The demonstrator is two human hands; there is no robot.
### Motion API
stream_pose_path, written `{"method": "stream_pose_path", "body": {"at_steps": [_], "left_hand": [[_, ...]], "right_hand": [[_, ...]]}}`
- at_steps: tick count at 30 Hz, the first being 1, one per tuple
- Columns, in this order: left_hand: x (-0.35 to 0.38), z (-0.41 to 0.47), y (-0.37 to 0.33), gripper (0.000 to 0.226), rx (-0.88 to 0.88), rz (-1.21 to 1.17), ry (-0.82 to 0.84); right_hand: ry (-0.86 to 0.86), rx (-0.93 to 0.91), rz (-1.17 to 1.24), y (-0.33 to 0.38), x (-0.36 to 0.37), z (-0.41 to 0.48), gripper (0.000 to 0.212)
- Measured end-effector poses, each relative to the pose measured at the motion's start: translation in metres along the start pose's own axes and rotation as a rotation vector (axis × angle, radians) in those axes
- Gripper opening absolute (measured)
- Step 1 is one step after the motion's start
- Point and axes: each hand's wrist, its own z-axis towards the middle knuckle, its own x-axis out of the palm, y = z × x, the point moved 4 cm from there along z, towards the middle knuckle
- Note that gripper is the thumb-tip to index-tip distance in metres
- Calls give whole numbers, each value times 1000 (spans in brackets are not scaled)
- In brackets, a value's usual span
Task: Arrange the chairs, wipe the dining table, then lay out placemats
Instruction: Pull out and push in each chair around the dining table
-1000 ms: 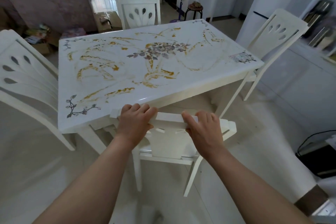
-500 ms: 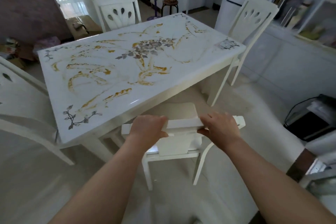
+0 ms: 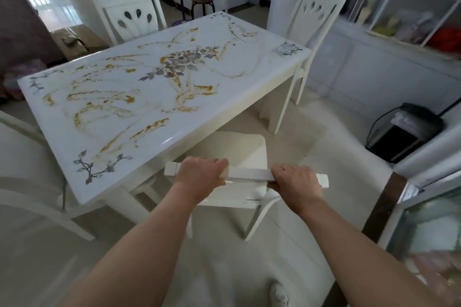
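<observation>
A white dining table [image 3: 232, 117] with gold and grey flower patterns fills the middle of the view. At its near long side stands a white chair [image 3: 239, 149], its seat partly out from under the table edge. My left hand [image 3: 199, 174] grips the left part of the chair's top rail. My right hand [image 3: 296, 184] grips the right part of the same rail. Three more white chairs are around the table: one at the far side [image 3: 129, 15], one at the right end [image 3: 314, 15], one at the left end [image 3: 27, 164].
A white shelf unit and low cabinet [image 3: 389, 62] run along the right wall. A black appliance with a cord [image 3: 404, 132] sits on the floor to the right. A glass-topped unit [image 3: 424, 222] is at my near right. A small stool [image 3: 202, 1] stands beyond the table.
The near chair has come back out from under the table and shifted right with both hands on its rail. The view has swung to the right.
</observation>
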Motion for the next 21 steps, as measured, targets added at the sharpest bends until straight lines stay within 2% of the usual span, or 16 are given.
{"method": "stream_pose_path", "body": {"at_steps": [2, 5, 9, 12, 16, 21], "left_hand": [[-2, 0, 9, 39, 29, 14, -85], [6, 1, 23, 50, 11, 22, -109], [14, -6, 38, 45, -47, -3, -105], [19, -11, 43, 47, -90, -22, -99], [19, -5, 40, 51, -102, -19, -127], [18, -2, 42, 50, -98, -15, -132]], "right_hand": [[-1, -21, 6, 8, -4, 5, 40], [-14, -46, 48, 13, -11, 18, 25], [-22, -72, 1, 23, -16, 35, 47], [-34, -93, 4, 27, -11, 42, 45], [-28, -98, 14, 22, -8, 44, 30], [-71, -103, 16, 22, -10, 48, 45]]}}
